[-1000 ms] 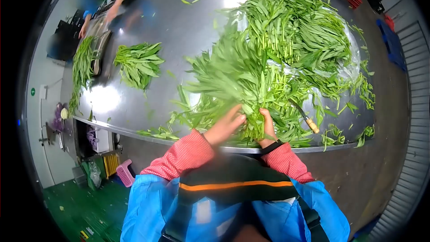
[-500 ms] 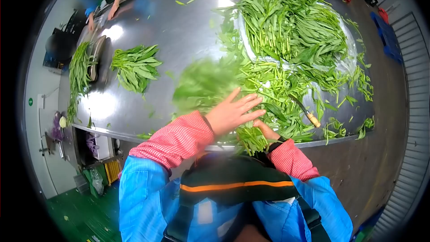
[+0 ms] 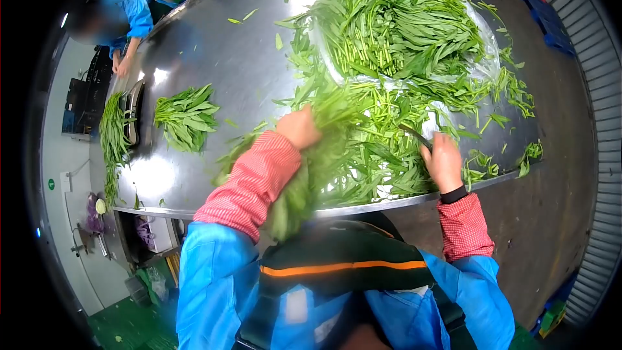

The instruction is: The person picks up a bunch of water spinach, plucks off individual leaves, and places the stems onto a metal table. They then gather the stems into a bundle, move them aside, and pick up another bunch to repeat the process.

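My left hand (image 3: 299,128) is closed around a bunch of leafy greens (image 3: 291,204), which looks like water spinach. Its stems point up and right from the fist, while the leaves hang down over the table edge; motion blurs it. My right hand (image 3: 445,162) is wrapped round the handle of a small sickle (image 3: 413,135), whose dark, curved blade points up and left above the cut stems. The fingers hide the handle. Between and beyond both hands lie loose stems and leaves (image 3: 382,155), with a large heap of greens (image 3: 402,32) on clear plastic behind them.
A metal table (image 3: 240,58) carries everything. On its left lie a separate bunch (image 3: 186,118), more greens (image 3: 112,133) and a dark, long object (image 3: 134,113). Another person's hands (image 3: 123,65) rest at the far left edge. A blue pallet (image 3: 547,23) stands right of the table.
My right hand has let go of the stems near the table edge and moved right onto the sickle, which was lying there. My left hand, open before, now grips a bunch further left.
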`<state>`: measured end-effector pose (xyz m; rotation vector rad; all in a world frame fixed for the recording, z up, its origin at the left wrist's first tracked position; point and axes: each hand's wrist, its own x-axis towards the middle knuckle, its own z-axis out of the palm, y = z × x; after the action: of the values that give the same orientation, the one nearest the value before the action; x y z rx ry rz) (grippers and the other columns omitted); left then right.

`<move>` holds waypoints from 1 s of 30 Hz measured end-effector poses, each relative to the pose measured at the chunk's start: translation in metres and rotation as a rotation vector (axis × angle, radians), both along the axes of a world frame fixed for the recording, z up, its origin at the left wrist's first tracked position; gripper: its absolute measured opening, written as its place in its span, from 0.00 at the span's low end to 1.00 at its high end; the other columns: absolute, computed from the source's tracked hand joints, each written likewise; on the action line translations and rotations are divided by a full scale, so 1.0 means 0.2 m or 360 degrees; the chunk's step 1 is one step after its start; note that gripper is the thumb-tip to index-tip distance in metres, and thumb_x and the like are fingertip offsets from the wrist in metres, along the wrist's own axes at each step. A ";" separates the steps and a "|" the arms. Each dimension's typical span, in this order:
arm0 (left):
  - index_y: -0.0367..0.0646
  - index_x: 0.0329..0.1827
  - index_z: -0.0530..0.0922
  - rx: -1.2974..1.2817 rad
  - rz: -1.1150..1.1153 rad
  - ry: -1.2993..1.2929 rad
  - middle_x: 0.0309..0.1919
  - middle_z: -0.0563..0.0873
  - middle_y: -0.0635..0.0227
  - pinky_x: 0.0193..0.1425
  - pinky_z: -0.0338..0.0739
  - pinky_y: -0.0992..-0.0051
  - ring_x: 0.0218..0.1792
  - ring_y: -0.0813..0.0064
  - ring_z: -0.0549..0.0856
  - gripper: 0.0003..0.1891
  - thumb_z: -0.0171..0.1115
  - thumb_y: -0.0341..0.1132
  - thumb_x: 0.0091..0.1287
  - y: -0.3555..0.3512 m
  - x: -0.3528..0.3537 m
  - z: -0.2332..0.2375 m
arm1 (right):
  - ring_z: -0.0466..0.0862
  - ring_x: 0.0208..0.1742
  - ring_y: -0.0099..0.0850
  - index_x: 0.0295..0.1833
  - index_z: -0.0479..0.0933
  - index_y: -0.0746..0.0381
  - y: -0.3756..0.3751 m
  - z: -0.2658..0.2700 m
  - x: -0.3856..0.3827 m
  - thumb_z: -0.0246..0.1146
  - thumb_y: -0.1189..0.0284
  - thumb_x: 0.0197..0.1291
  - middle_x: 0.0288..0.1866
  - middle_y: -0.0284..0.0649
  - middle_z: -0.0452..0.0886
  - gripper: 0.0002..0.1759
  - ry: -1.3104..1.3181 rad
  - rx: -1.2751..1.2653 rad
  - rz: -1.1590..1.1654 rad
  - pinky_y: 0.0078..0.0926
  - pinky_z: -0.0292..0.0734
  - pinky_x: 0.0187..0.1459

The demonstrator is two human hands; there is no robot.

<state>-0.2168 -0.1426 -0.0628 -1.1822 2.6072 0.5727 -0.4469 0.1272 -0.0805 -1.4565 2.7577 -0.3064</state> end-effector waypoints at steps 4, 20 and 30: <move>0.31 0.53 0.71 0.0159 0.0182 -0.0178 0.44 0.84 0.42 0.53 0.79 0.58 0.46 0.46 0.85 0.31 0.69 0.44 0.52 -0.01 -0.05 -0.19 | 0.79 0.41 0.50 0.46 0.74 0.63 0.17 -0.22 -0.11 0.65 0.67 0.55 0.38 0.51 0.77 0.16 0.0204 0.0163 0.0013 0.43 0.76 0.43; 0.30 0.54 0.72 0.0277 0.0276 -0.0221 0.48 0.84 0.45 0.57 0.78 0.61 0.50 0.51 0.84 0.33 0.68 0.47 0.52 0.03 -0.06 -0.13 | 0.78 0.29 0.26 0.54 0.70 0.63 -0.20 -0.13 0.46 0.42 0.64 0.75 0.31 0.35 0.75 0.16 -0.3086 -0.0737 -0.0195 0.25 0.77 0.32; 0.31 0.52 0.75 0.0354 0.0267 -0.0206 0.47 0.85 0.46 0.56 0.78 0.62 0.49 0.53 0.85 0.30 0.67 0.46 0.52 0.01 -0.05 -0.12 | 0.69 0.22 0.17 0.56 0.72 0.60 -0.35 -0.06 0.53 0.46 0.63 0.76 0.28 0.29 0.69 0.15 -0.2620 -0.0558 -0.0057 0.15 0.68 0.23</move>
<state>-0.2258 -0.1401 -0.0876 -1.3237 2.2836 0.7688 -0.3408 0.0571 -0.0929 -0.5276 1.3506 -1.2692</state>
